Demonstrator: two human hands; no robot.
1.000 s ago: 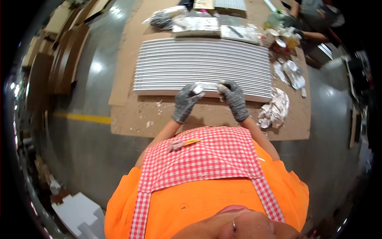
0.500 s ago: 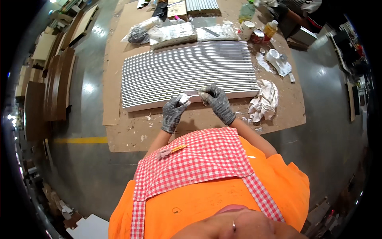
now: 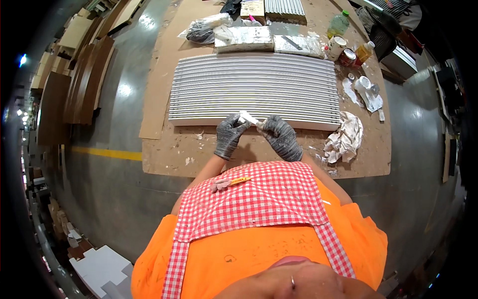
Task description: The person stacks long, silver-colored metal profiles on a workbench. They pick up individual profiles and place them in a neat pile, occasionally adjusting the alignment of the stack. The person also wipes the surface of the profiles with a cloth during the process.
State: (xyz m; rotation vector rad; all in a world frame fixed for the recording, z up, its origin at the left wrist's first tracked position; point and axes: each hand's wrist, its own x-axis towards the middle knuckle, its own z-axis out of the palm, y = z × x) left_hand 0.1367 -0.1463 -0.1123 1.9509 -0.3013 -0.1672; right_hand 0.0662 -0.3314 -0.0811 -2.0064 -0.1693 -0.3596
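From the head view, both gloved hands are pinching a small white piece (image 3: 247,118) between them, the left hand (image 3: 229,134) gripping its near end and the right hand (image 3: 281,137) its far end. They are hovering at the near edge of the ribbed grey panel (image 3: 254,87) lying on the brown surface (image 3: 169,149), with a crumpled rag (image 3: 345,137) resting just to the right.

A glossy grey concrete floor (image 3: 104,194) with a yellow painted line (image 3: 107,153) at nine o'clock surrounds the brown board worktop (image 3: 164,74), curved dark-brown wooden panels (image 3: 74,84) stacked at ten o'clock, white cut boards (image 3: 102,266) at seven o'clock.
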